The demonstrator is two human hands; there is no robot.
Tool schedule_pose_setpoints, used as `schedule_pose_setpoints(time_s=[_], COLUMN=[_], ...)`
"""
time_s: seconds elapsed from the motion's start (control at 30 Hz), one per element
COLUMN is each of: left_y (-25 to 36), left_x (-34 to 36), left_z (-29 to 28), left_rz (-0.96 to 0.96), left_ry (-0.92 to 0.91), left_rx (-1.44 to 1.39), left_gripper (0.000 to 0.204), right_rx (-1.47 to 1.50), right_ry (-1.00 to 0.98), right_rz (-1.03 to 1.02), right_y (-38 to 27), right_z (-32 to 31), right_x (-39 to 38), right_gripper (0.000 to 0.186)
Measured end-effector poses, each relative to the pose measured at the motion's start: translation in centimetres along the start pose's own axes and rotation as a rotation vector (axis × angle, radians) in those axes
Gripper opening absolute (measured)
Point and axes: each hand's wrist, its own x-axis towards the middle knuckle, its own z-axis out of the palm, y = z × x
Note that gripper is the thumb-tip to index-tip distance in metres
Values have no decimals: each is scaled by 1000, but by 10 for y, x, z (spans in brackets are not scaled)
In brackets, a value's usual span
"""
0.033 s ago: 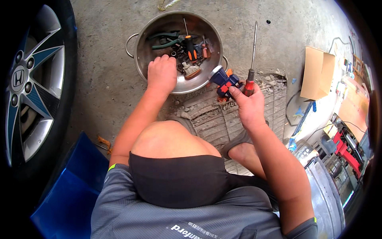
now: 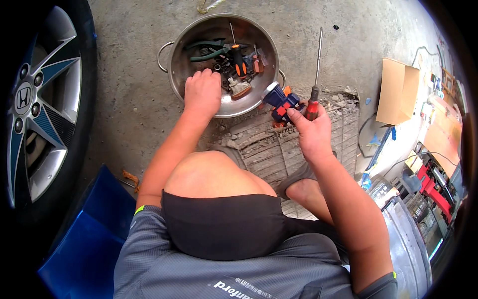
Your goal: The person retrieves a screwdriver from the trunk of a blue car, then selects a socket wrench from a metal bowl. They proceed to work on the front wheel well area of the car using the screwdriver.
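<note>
My left hand (image 2: 203, 92) reaches over the near left rim of a round steel pot (image 2: 174, 65). Its fingers are curled down inside, and their tips are hidden. Upright in my right hand (image 2: 316, 129) is a long screwdriver (image 2: 314, 94) with a red and black handle, its shaft pointing away from me. The same hand also holds what looks like a dark blue headlamp (image 2: 281, 100) with red and orange parts, beside the pot's right handle. In the pot lie green-handled pliers (image 2: 208, 55), an orange and black screwdriver (image 2: 239, 62), an amber-and-clear lamp piece (image 2: 239, 88) and small dark metal parts.
A car wheel (image 2: 42, 104) stands at the left, with a blue panel (image 2: 89, 234) below it. Broken concrete with exposed bars (image 2: 308, 134) lies under my feet. To the right are an open cardboard box (image 2: 398, 92), cables and a cluttered heap of parts (image 2: 428, 194).
</note>
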Motion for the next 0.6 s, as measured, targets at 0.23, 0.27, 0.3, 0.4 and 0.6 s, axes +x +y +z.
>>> schedule_pose_setpoints(time_s=[0.23,0.27,0.3,0.4,0.6], left_y=[7,8,9,4,-2], left_x=[1,1,1,2,8], left_z=[5,5,6,6,-2], left_rz=[17,19,21,-18,-260], left_ry=[-54,-64,-74,-5,151], left_rx=[85,94,103,11,-434], left_gripper=[10,10,9,10,20], right_rx=[-70,-74,-79,-100,48], right_ry=[12,13,12,5,-24], right_rz=[-14,-18,-22,-5,6], right_y=[-5,-2,0,4,-12], right_z=[0,-1,-2,-4,11], right_x=[-4,-4,-4,-2,-8], right_gripper=[35,35,35,36,36])
